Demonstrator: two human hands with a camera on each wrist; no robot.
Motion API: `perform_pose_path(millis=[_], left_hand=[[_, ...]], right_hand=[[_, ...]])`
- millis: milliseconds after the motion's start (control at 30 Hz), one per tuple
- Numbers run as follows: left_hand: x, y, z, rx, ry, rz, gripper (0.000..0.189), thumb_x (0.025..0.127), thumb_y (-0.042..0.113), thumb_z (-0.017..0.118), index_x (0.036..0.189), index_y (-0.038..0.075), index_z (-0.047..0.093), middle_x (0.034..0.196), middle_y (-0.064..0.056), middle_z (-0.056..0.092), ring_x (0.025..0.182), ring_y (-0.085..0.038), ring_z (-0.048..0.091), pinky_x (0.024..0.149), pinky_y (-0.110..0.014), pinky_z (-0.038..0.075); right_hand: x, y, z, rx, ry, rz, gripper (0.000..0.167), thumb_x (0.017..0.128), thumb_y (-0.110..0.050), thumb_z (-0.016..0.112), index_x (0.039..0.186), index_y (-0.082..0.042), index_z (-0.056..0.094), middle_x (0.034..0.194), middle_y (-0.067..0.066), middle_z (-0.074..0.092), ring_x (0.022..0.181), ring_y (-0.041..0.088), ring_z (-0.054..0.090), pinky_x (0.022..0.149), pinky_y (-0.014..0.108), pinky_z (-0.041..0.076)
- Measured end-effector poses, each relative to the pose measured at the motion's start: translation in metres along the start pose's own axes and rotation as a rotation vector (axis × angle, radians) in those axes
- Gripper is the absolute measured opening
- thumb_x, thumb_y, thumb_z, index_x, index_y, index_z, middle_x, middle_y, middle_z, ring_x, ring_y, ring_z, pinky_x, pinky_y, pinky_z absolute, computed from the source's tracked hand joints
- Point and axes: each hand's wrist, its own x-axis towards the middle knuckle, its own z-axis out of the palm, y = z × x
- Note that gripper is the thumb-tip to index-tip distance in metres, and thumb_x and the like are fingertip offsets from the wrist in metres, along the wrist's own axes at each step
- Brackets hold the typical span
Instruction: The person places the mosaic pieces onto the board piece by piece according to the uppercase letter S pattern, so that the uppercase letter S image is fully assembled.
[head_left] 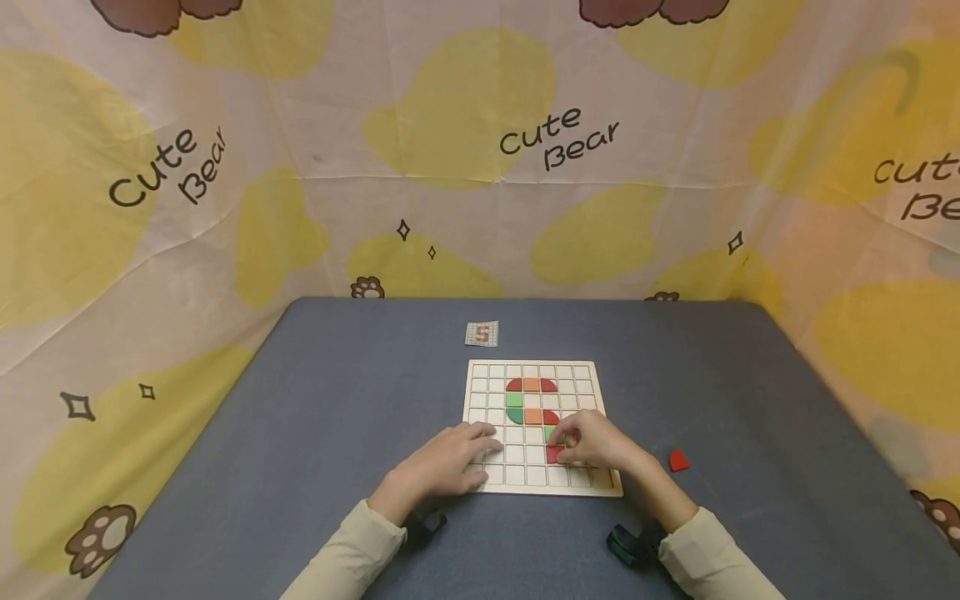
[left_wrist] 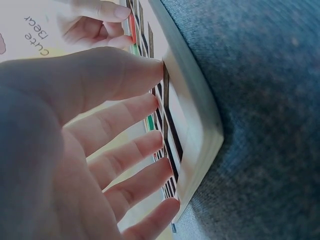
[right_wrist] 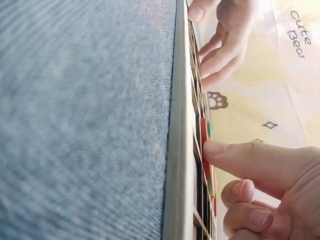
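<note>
A white grid board [head_left: 487,479] with a wooden rim lies on the table. On it, red, orange and green pieces form a curved figure; one orange piece [head_left: 532,384] sits in the top row. My right hand [head_left: 592,439] pinches a red piece [head_left: 553,454] over the figure's lower right cell, its thumb on the piece in the right wrist view. Beneath the hand a light green piece [head_left: 549,434] is partly covered. My left hand [head_left: 444,460] rests spread on the board's left side, holding nothing; its fingertips [left_wrist: 155,142] touch the grid.
A small patterned card [head_left: 482,333] lies behind the board. One loose red piece [head_left: 678,460] with a rounded edge is right of my right forearm. The grey-blue table [head_left: 337,375] meets a printed curtain [head_left: 450,125] at its back and sides.
</note>
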Motion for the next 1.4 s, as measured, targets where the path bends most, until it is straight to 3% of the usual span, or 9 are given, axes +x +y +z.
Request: perform_pose_path(millis=[467, 733, 1400], left_hand=[[-0.001, 0.0, 0.0, 0.009, 0.012, 0.019, 0.04, 0.085, 0.021, 0.062, 0.125, 0.016, 0.062, 0.136, -0.006, 0.056, 0.125, -0.024, 0.055, 0.104, -0.045, 0.046], [-0.001, -0.001, 0.001, 0.011, 0.014, 0.02, 0.04, 0.085, 0.021, 0.062, 0.125, 0.016, 0.062, 0.137, -0.006, 0.056, 0.125, -0.024, 0.055, 0.104, -0.045, 0.046], [-0.001, 0.0, 0.001, 0.019, 0.021, 0.027, 0.039, 0.085, 0.021, 0.062, 0.124, 0.016, 0.063, 0.136, -0.007, 0.057, 0.125, -0.024, 0.055, 0.103, -0.045, 0.047]], right_hand=[[-0.002, 0.004, -0.001, 0.018, -0.008, 0.008, 0.011, 0.075, -0.004, 0.075, 0.086, -0.005, 0.075, 0.059, -0.007, 0.046, 0.055, 0.0, 0.039, 0.052, 0.015, 0.032], [-0.011, 0.007, -0.012, 0.024, 0.009, 0.0, 0.012, 0.077, -0.007, 0.074, 0.089, -0.005, 0.076, 0.062, -0.004, 0.05, 0.06, 0.001, 0.041, 0.054, 0.016, 0.034], [-0.033, 0.03, -0.033, 0.11, 0.027, 0.064, 0.022, 0.078, -0.014, 0.077, 0.095, -0.001, 0.073, 0.062, -0.004, 0.046, 0.053, 0.0, 0.038, 0.05, 0.017, 0.031]])
